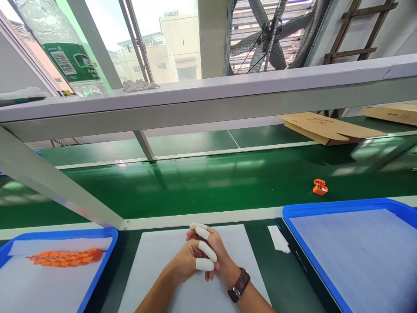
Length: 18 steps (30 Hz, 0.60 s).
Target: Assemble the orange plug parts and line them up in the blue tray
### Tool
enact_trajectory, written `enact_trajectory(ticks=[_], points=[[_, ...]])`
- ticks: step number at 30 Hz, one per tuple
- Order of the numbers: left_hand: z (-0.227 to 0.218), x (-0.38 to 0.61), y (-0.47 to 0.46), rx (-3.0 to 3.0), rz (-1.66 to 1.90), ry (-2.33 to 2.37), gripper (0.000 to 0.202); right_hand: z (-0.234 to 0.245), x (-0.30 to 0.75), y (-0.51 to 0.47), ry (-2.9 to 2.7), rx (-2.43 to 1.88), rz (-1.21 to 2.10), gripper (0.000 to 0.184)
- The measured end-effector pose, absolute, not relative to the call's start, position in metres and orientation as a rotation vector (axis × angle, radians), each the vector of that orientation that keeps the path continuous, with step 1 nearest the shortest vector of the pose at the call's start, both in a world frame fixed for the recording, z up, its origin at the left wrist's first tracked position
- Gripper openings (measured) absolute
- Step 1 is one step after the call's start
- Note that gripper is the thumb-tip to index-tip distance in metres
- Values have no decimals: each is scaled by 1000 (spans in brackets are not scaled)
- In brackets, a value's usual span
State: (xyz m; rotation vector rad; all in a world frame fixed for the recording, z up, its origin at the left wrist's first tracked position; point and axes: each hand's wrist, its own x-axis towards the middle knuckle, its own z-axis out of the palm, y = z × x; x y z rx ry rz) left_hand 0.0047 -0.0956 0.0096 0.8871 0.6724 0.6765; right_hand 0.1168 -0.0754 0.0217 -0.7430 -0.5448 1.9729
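My left hand (187, 259) and my right hand (219, 247) are folded together, touching, above a white sheet (153, 265) on the dark green bench. Their fingers are curled against each other, and I see no object between them. White finger cots cover the thumb and a finger of the left hand and fingers of the right. A brown-strapped watch (239, 284) is on my right wrist. To the left, a blue-rimmed tray (114, 237) holds a row of small orange pieces (67, 257). A second blue-rimmed tray (325, 208), lined with white, stands to the right.
Beyond the bench runs a green conveyor belt (195, 182) carrying a small orange case with its lid up (320, 188). A white paper scrap (278, 239) lies beside the right tray. Overhead, a shelf (208, 93) bears a plastic bottle (70, 56). Flattened cardboard (329, 126) lies behind the belt.
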Motion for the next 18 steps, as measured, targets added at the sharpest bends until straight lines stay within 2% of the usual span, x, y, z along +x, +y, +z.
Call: enact_trajectory(ticks=[11, 15, 18], points=[[15, 3, -97, 909, 712, 638, 9, 17, 114, -76, -706, -801, 1945, 25], [15, 0, -95, 941, 698, 623, 11, 20, 115, -75, -849, -828, 1853, 23], [16, -2, -93, 999, 675, 643, 10, 24, 117, -77, -942, -900, 1765, 28]])
